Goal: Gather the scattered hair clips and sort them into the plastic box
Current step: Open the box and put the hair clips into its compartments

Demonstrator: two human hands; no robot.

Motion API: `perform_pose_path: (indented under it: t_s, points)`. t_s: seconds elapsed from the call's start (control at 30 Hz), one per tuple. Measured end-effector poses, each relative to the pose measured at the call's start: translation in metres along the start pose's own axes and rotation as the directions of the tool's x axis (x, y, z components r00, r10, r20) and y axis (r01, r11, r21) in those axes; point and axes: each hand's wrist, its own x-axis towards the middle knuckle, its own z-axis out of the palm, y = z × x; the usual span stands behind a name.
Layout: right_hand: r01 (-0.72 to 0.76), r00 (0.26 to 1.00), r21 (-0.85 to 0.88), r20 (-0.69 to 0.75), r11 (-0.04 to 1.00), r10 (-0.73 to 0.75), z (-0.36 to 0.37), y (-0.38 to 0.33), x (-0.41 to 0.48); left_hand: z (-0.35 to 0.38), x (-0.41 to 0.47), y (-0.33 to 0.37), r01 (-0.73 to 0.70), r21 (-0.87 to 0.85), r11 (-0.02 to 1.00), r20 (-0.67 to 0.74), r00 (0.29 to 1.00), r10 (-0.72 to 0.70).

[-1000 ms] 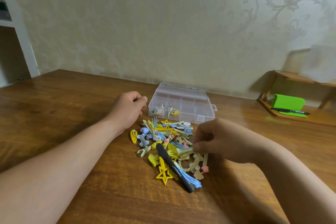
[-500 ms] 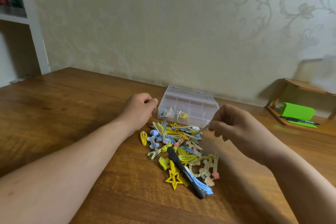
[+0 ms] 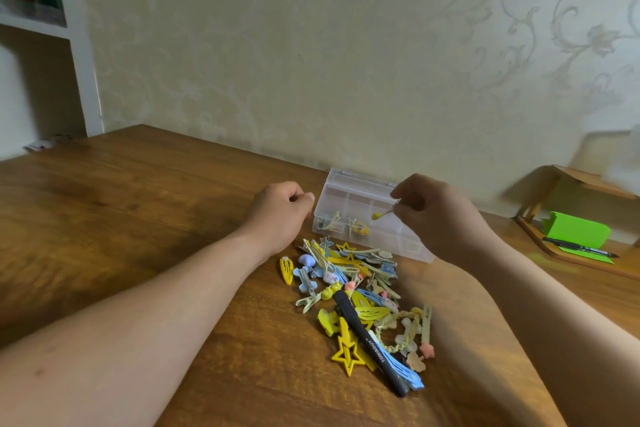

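— Middle of the frame?
— Clear plastic box on the wooden surface, a few clips in its front-left compartments.
— Over it?
— Right grip, pinching a thin clip with a yellow tip above the box. Left grip curled in a fist, just beside the box's left end.
— Lower down?
— Heap of hair clips, yellow, blue and cream; long black clip and yellow star at its lower edge.

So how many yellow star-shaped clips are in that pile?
2. A large open yellow star lies nearest the viewer, beside the black clip; a small yellow star lies at the far edge, by the plastic box. Others may be buried.
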Motion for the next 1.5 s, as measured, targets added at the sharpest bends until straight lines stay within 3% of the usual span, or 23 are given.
perform_pose_path:
  t_s: [0.13,0.27,0.4,0.6,0.9,1.03,1.3,1.43,1.5]
  points:
    - [0.051,0.998,-0.209,0.044,0.977,-0.042,0.005,0.004,0.005,0.000,0.000,0.000,-0.005,0.009,1.000,0.001,1.000,0.005]
    - [0.045,0.995,-0.287,0.101,0.957,-0.016,0.006,0.008,0.007,0.001,0.001,-0.001,-0.009,0.001,1.000,0.005,1.000,0.009]
    - [0.017,0.981,-0.281,0.189,0.960,0.038,0.002,0.008,0.012,0.000,0.000,-0.001,-0.013,-0.003,1.000,0.012,1.000,0.013]
    - [0.112,0.924,-0.367,0.381,0.923,0.039,-0.009,0.000,0.027,0.000,0.000,-0.001,-0.010,-0.008,1.000,0.013,1.000,0.010]
    - [0.120,0.872,-0.237,0.490,0.964,0.012,-0.009,0.002,0.036,-0.001,0.000,0.000,-0.009,0.002,1.000,0.016,1.000,0.009]
    - [0.089,0.888,-0.196,0.460,0.976,0.011,-0.006,0.004,0.031,-0.001,-0.001,0.001,-0.008,0.005,1.000,0.019,1.000,0.008]
    - [-0.071,0.912,0.090,0.409,0.993,0.028,-0.005,0.004,0.015,-0.001,-0.001,0.001,-0.013,0.013,1.000,0.025,1.000,0.013]
    - [-0.096,0.990,0.126,0.114,0.987,0.082,-0.009,0.012,-0.009,0.000,-0.002,0.001,-0.036,0.039,0.999,0.064,0.997,0.033]
    - [-0.086,0.994,0.160,-0.050,0.983,0.095,-0.012,0.015,-0.027,0.000,-0.003,0.002,-0.044,0.053,0.998,0.072,0.997,0.040]
